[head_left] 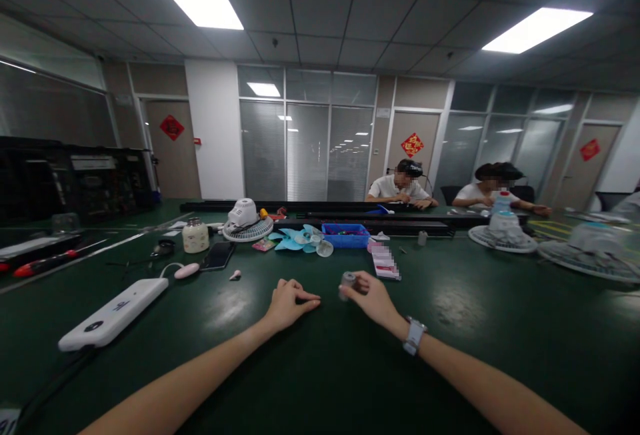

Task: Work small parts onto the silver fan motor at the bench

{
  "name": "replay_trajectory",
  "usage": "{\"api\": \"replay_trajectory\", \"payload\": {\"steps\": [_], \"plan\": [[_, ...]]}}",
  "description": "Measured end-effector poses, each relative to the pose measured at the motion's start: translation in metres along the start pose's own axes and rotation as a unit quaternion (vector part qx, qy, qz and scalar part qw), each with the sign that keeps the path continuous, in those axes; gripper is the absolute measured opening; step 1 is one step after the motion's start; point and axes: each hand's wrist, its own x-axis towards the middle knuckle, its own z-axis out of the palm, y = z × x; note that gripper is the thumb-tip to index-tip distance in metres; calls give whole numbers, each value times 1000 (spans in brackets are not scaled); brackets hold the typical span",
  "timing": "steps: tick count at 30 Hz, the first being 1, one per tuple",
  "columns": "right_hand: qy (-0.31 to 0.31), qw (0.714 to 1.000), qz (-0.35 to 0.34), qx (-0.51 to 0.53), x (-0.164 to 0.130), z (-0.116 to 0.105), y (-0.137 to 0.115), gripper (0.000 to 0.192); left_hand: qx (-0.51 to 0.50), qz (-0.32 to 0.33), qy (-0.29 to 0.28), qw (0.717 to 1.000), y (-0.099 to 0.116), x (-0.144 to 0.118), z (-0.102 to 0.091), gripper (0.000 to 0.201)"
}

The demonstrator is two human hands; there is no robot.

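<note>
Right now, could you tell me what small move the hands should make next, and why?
Probably bring the left hand across to the small grey cylinder. The right hand pinches it just above the green table, while the left rests closed and seemingly empty beside it.

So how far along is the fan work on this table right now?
Nothing looks assembled yet. The right hand pinches a small grey cylinder; the left hand rests closed on the table, holding nothing visible. The blue blades, white motor on its grille and blue bin lie apart beyond, untouched, so joining probably remains.
</note>
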Motion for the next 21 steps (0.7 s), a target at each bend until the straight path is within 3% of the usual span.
{"api": "replay_trajectory", "payload": {"steps": [3, 5, 8, 11, 14, 16, 19, 21], "plan": [[159, 981, 24, -111, 28, -64, 29, 41, -18, -3, 31, 999, -3, 1, -1, 43], [239, 942, 83, -222, 41, -106, 48, 39, -38, -14, 57, 998, -7, 3, -1, 41], [279, 904, 142, -291, 48, -151, 73, 38, -64, -36, 81, 994, -9, 4, -1, 38], [280, 889, 180, -314, 47, -170, 91, 35, -73, -54, 95, 991, -6, 3, -3, 37], [280, 878, 206, -331, 47, -171, 95, 40, -84, -74, 111, 988, -3, 2, -5, 35], [296, 869, 177, -355, 48, -158, 84, 51, -97, -85, 126, 984, -5, 3, -4, 35], [274, 872, 2, -407, 43, -108, 49, 56, -116, -95, 148, 978, -11, 6, -1, 32], [136, 912, -96, -375, 32, -60, 23, 42, -126, -97, 153, 975, -15, 7, 1, 30]]}}
